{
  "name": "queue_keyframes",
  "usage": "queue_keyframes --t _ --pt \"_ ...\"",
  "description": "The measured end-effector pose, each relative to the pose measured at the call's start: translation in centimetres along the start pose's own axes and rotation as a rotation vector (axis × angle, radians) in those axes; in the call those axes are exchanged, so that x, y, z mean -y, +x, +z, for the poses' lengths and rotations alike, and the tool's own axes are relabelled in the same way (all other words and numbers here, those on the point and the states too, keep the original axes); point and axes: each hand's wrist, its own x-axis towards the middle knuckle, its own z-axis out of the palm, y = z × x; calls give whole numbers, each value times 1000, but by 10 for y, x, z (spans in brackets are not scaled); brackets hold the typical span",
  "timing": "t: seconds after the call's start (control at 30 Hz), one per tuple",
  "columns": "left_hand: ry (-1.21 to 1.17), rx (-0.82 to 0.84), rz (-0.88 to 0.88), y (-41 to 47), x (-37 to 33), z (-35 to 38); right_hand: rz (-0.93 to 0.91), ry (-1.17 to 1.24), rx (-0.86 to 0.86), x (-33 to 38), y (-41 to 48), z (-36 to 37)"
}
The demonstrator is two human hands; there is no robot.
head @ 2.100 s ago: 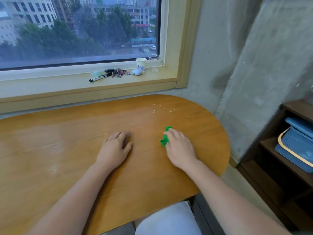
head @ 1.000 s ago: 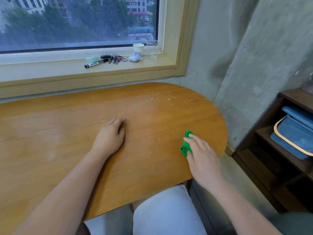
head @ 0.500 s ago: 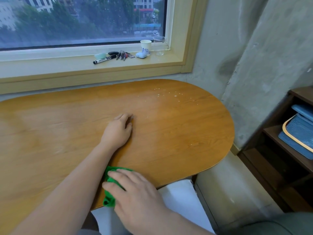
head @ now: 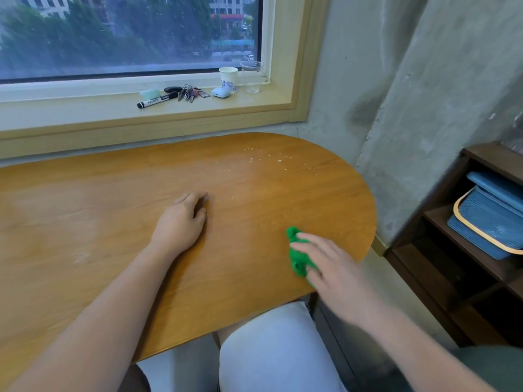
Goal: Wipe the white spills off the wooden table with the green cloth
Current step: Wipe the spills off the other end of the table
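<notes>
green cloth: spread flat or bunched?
Bunched. The green cloth shows as a small crumpled wad under the right hand's straight fingers on the wooden table, not laid out flat.

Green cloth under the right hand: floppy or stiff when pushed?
Probably floppy: the green cloth sits bunched in lumpy folds under the right hand. Likely slides easily on the glossy wooden table, but may crumple rather than stay flat.

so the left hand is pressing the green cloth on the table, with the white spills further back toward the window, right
No, it is the right hand that presses the green cloth on the table; the left hand rests empty on it. The white spills do lie further back toward the window. The head view shows it.
</notes>
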Motion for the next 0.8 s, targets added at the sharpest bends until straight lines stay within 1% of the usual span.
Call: queue_keyframes --t 0.1,0.27,0.37,0.47,0.53,0.63,0.73,0.8 --pt "-3 4 -1 0 0 0 134 -31 -59 -55 12 -19" --pt "-7 3 5 -1 0 0 286 -31 -164 -129 42 -37" --pt "0 3 3 -1 0 0 396 -2 -203 -146 65 -43" --pt "6 8 -3 0 0 0 448 -79 -192 -133 87 -43" --pt "6 10 -3 0 0 0 395 -127 -172 -109 99 -37" --pt "-1 5 21 -1 1 0 258 -121 -112 -57 110 -21" --pt "5 -1 40 -2 1 1 67 -97 -32 1 112 0" --pt "8 -1 38 -2 1 1 -73 -91 16 25 110 12"
